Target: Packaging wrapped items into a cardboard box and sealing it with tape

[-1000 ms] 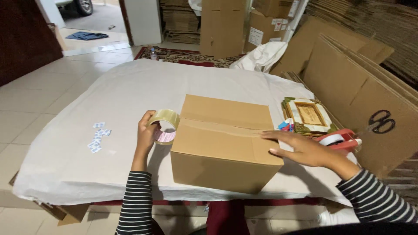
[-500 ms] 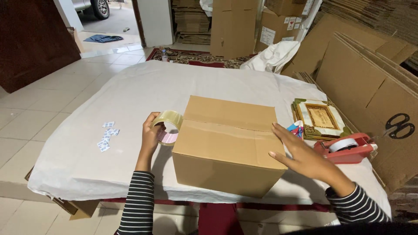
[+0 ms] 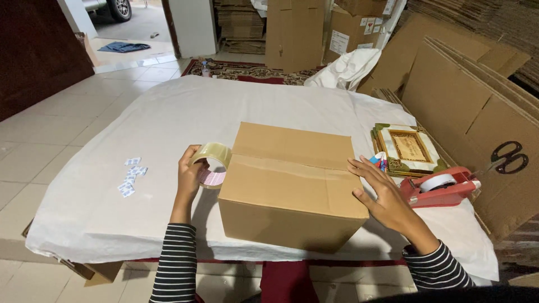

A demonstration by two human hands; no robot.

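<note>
One closed cardboard box (image 3: 292, 185); left of it one tape roll (image 3: 211, 164) and several small paper slips (image 3: 130, 177) (too small to count); right of it one framed picture (image 3: 408, 148), one red tape dispenser (image 3: 441, 188), one pair of scissors (image 3: 508, 157).

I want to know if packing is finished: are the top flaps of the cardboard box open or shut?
Shut. Both flaps of the cardboard box lie flat and meet along the middle seam. Whether tape already covers the seam, I cannot tell.
</note>
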